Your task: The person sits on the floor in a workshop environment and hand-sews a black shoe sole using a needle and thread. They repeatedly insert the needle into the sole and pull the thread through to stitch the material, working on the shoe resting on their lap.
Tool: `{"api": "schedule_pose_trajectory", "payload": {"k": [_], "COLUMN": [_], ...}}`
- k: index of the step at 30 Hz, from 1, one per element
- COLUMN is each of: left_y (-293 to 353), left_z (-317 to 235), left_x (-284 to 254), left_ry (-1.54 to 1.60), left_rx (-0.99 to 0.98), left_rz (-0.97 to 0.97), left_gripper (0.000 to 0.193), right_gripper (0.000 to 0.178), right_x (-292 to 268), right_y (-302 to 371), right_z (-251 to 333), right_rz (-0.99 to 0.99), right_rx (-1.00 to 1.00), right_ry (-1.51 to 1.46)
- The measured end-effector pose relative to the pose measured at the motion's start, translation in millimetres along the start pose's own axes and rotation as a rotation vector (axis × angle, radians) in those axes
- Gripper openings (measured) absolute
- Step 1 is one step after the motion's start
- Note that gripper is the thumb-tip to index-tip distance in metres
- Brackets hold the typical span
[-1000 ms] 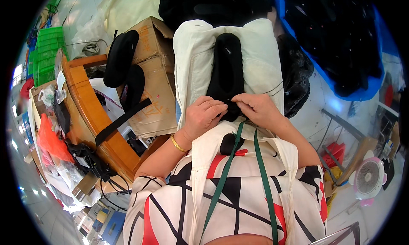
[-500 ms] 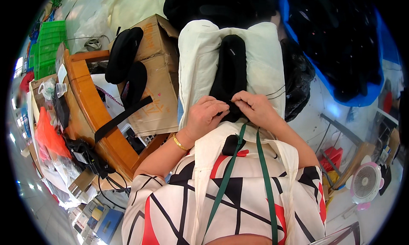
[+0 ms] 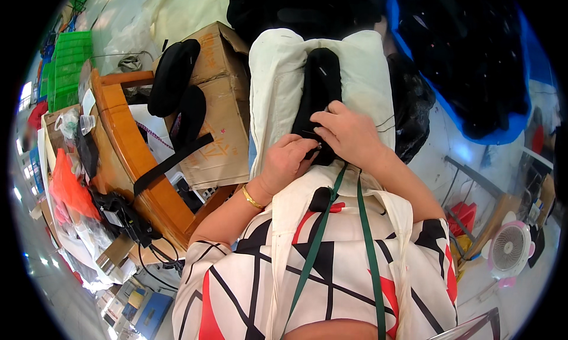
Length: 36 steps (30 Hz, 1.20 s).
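Observation:
A long black fabric shoe (image 3: 323,73), which looks like a slipper, lies on the white cloth (image 3: 361,62) over my lap, its far end pointing away from me. My left hand (image 3: 287,159) is closed on its near end, thumb and fingers pinching the black fabric. Just above and to the right, my right hand (image 3: 349,133) is bent over the shoe with its fingertips pinched together. Whatever they hold is too small to make out. Dark thread-like lines (image 3: 386,124) cross the white cloth beside my right hand. The shoe's near end is partly hidden by both hands.
To the left, a wooden frame (image 3: 127,139) and a cardboard box (image 3: 219,115) carry more black shoes (image 3: 173,76) and a black strap (image 3: 171,162). A blue-edged bag (image 3: 467,56) of black items stands at the far right. A small fan (image 3: 510,249) is at the right.
My right hand has moved up and slightly left over the shoe, away from its near end. My left hand stays at the near end, still pinching. The shoe has hardly moved.

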<state>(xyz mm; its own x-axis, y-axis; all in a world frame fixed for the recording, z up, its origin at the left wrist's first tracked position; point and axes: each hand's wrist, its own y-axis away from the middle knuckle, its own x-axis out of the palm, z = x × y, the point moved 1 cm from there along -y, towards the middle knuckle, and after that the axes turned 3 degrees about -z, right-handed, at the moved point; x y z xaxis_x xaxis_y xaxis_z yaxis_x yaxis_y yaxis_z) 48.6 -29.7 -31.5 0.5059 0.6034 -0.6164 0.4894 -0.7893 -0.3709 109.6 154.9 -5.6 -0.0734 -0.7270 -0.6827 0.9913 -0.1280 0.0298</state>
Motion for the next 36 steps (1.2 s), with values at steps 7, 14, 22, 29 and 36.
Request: {"api": "schedule_pose_trajectory", "payload": {"k": [7, 14, 22, 29, 36], "left_y": [-0.8, -9.3, -18.4, -15.1, -18.0], "left_z": [-2.0, -2.3, -0.8, 0.2, -3.6], "left_x": [-3.5, -8.9, -12.2, -11.2, -16.5], "left_ry": [-0.071, -0.017, 0.043, 0.074, 0.156], "left_rx": [0.053, -0.061, -0.101, -0.144, -0.306], "left_rz": [-0.029, 0.004, 0.064, 0.083, 0.133], "left_gripper": [0.040, 0.029, 0.020, 0.019, 0.020], "right_gripper": [0.010, 0.017, 0.025, 0.017, 0.013], "right_x": [18.7, -20.8, -233.2, -193.7, -20.3], "right_y": [-5.5, -14.2, 2.4, 1.6, 16.8], "right_z": [-10.4, -17.1, -54.5, -56.4, -23.3], "right_rz": [0.118, -0.037, -1.197, -1.079, 0.026], "right_rx": [0.052, 0.603, 0.230, 0.026, 0.226], "right_ry": [-0.164, -1.256, -1.152, -0.655, -0.508]}}
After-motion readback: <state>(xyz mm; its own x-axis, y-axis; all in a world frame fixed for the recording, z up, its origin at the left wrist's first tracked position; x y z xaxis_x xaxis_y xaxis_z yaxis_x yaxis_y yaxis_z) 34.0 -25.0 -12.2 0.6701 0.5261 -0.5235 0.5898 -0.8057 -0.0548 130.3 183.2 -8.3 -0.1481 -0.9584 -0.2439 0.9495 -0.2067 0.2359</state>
